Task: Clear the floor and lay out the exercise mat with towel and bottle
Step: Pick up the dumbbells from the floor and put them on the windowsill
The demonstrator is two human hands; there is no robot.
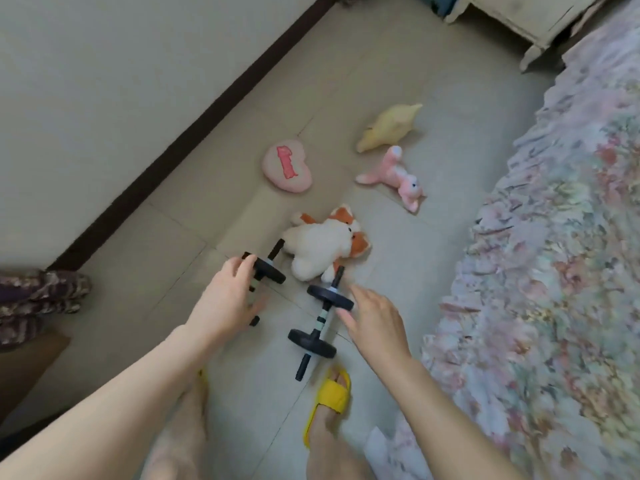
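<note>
Two dumbbells (320,323) lie on the tiled floor (221,209) just this side of the white-and-orange plush (323,249), the left hand (228,296) curling onto the farther one, the right hand (375,323) spread open beside the nearer, so clearing is under way and firm grips come next; no container shows.

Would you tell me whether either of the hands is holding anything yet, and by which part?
The left hand is closing over the left dumbbell at its handle, though a firm grip cannot be told. The right hand is open beside the right dumbbell, holding nothing.
</note>
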